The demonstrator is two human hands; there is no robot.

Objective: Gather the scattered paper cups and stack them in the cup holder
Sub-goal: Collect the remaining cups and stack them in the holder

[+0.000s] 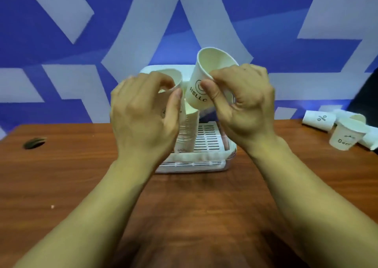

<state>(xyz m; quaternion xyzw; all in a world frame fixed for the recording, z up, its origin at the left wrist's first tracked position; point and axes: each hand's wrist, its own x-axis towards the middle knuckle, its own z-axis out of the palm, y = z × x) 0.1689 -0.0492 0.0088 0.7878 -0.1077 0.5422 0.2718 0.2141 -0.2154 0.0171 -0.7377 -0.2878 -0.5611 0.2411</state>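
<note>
My right hand [241, 104] grips a white paper cup [206, 75] printed "HELLO", tilted with its mouth up and to the left. My left hand [143, 112] grips another white cup [173, 77], mostly hidden behind the fingers. Between the hands, a tall stack of nested cups [187, 133] stands in the white slotted cup holder [206, 145] on the wooden table. The tilted cup's base hangs just above the top of the stack.
Several loose cups lie at the table's far right, one upright [345, 135] and one on its side [319, 119]. A dark hole [33, 143] marks the table at far left. A blue and white patterned wall stands behind.
</note>
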